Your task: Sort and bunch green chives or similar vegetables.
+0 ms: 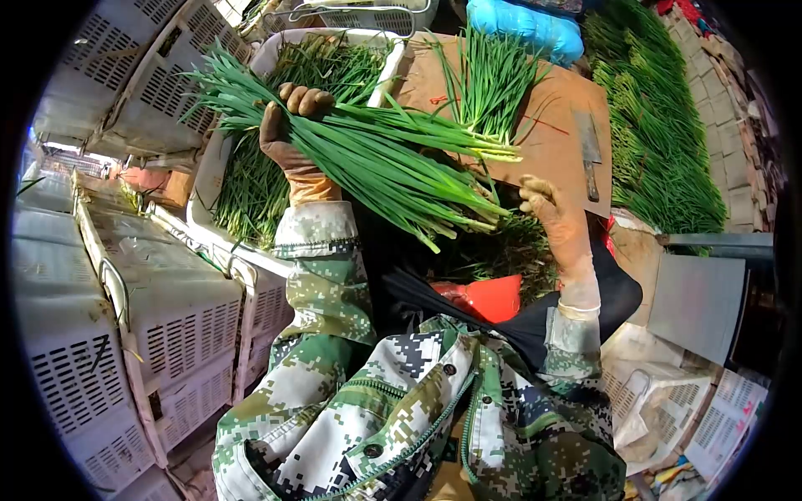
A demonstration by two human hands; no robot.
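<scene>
Above a white crate (266, 52), left fingers (306, 101) clasp the chive bunch (376, 159); right fingers (535, 197) seem open.

"What sort of place are we standing in?"

"A produce packing yard, I'd say, outdoors in the sun. White slotted crates (180, 326) are standing stacked along the left. One crate (215, 159) is brimming with cut green stalks. More greens (660, 142) are lying heaped beside brick paving (739, 125), and a cleaver (590, 154) is resting on the brown trimming board (551, 125)."
</scene>
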